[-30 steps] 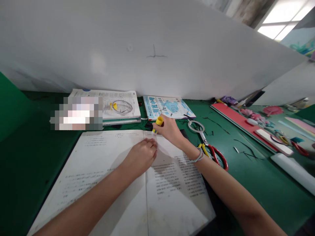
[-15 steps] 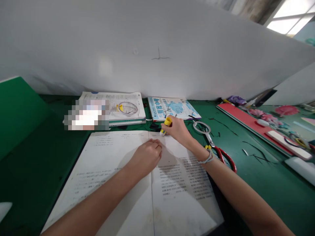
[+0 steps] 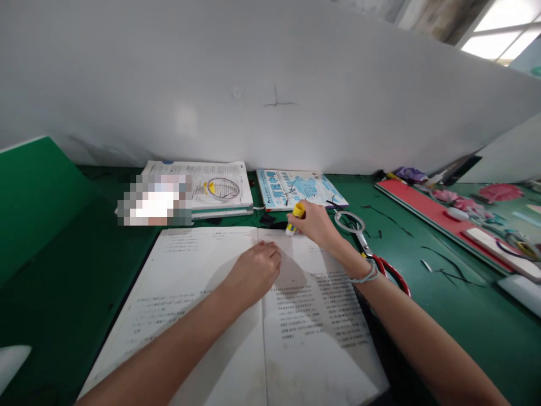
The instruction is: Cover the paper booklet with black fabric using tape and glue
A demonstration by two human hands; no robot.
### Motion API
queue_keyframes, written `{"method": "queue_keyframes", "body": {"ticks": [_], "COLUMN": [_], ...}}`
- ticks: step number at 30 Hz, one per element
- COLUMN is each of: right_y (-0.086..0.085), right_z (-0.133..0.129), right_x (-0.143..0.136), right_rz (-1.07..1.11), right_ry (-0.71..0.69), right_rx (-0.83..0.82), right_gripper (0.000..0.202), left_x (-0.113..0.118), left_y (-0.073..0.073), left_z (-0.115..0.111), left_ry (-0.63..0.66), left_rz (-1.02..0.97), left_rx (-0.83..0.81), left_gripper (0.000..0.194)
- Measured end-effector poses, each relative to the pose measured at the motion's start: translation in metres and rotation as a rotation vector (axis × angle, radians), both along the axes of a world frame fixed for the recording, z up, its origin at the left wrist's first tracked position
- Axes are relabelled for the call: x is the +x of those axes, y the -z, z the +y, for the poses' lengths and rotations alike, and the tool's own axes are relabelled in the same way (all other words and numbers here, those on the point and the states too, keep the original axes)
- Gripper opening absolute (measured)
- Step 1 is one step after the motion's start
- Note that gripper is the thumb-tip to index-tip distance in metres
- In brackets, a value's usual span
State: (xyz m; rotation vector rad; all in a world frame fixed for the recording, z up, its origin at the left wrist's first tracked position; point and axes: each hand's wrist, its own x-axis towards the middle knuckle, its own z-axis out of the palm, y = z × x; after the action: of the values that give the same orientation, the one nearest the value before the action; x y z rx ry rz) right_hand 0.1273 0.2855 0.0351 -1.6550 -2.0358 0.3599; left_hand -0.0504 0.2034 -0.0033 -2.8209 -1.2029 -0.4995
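Note:
An open book (image 3: 310, 369) with printed pages lies flat in front of me. In my right hand (image 3: 316, 224) is a glue stick (image 3: 298, 211) with a yellow end and a white lower part. It is tilted, its lower end at the top edge of the right page. My left hand (image 3: 257, 270) rests on the book close to the spine, fingers curled in and pressed together. Whatever may be under those fingers is hidden. Red-handled scissors (image 3: 395, 276) lie to the right of the book, partly behind my right wrist.
A roll of tape (image 3: 350, 221) lies by the scissors' blades. Behind the book are a stack of books (image 3: 230, 169) and a blue-and-white book (image 3: 304, 186). Black scraps (image 3: 454, 273) dot the green table (image 3: 448, 327). A red board (image 3: 426, 208) lies right; a green panel (image 3: 38, 197) stands left.
My right hand has moved the glue stick a little to the right along the page's top edge. My left hand stays by the spine. The whole view has shifted slightly.

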Motion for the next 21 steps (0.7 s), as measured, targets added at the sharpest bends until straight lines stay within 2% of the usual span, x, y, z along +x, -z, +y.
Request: {"method": "queue_keyframes", "body": {"ticks": [4,7,11,13,15,17,19,21], "right_y": [0.003,-0.003,-0.034,-0.054,-0.068,-0.071,-0.064,-0.053], "right_z": [0.002,0.0,-0.006,-0.008,-0.009,-0.01,-0.011,-0.012], "right_x": [0.004,0.011,0.015,0.003,-0.024,-0.064,-0.109,-0.15], "right_rz": [-0.05,-0.101,-0.107,-0.027,0.069,0.122,0.096,-0.001], "right_ry": [0.025,0.022,0.09,0.099,-0.043,-0.326,-0.609,-0.823], "right_rx": [0.016,0.026,0.166,0.267,0.278,0.189,0.145,0.101], "right_gripper": [0.02,0.021,0.024,0.019,0.009,0.011,0.02,0.026], "left_x": [-0.001,-0.001,0.001,0.002,0.002,0.002,0.001,0.0], "left_y": [0.002,0.004,0.007,0.008,0.009,0.01,0.013,0.018], "left_z": [0.001,0.0,0.0,0.0,0.0,-0.001,-0.002,-0.003], "left_ry": [0.006,-0.004,-0.02,-0.014,-0.015,-0.022,-0.033,-0.032], "left_rz": [-0.021,-0.023,-0.014,-0.022,-0.027,-0.028,-0.029,-0.046], "left_rx": [-0.019,-0.04,-0.056,-0.071,-0.093,-0.115,-0.129,-0.112], "left_gripper": [0.023,0.023,0.02,0.02,0.021,0.021,0.019,0.02]}}
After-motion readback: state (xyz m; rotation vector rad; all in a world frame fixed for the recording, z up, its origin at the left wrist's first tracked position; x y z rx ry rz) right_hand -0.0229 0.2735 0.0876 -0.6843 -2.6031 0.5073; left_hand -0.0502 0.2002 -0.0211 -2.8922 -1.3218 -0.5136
